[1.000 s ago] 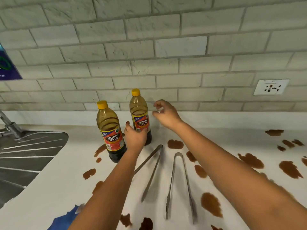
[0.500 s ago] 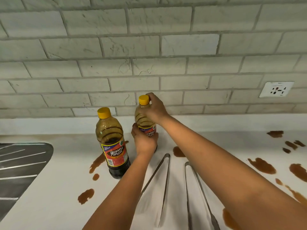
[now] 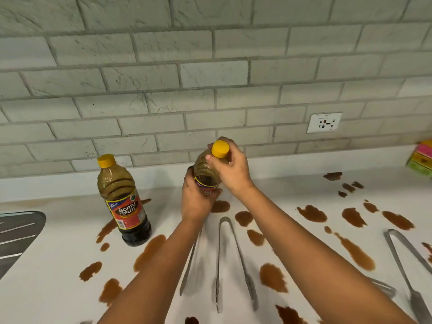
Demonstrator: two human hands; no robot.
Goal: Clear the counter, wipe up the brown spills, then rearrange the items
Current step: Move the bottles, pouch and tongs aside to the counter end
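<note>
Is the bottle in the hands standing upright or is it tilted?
Tilted. The held bottle leans, its yellow cap toward the camera; the left hand grips its body, the right hand its neck.

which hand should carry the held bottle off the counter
Left, probably. The left hand already wraps the held bottle round its body; the right hand only grips near its cap.

Both bare forearms reach forward and converge. The left hand point(image 3: 196, 202) curls around the lower body of a bottle point(image 3: 207, 174), held tilted. The right hand point(image 3: 230, 169) grips its neck just below the cap, fingers curled.
</note>
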